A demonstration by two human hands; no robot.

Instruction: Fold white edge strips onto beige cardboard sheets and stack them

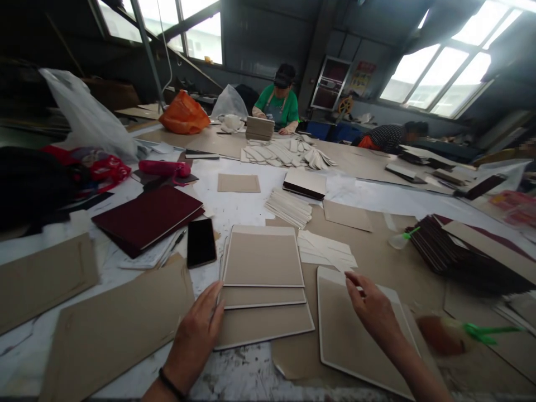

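Observation:
My left hand [199,321], with a dark band at its wrist, lies against the left edge of stacked beige boards [263,259]. Its fingers are stretched out, the thumb at the lower boards' edge. These boards have pale borders and fan out toward me. To the right, my right hand [371,307] is over a separate beige board [343,335] with a pale band across its top. Its fingers are loosely bent and apart, with nothing visible between them. Just beyond the fingertips lie loose white strips [326,249].
Left of the boards are a black phone [201,243] and maroon covers [148,215]. Dark folders [464,257] are piled at right, near a blurred bottle with a green nozzle [444,335]. Across the table, a person in green [287,109] sits behind pale pieces [285,152].

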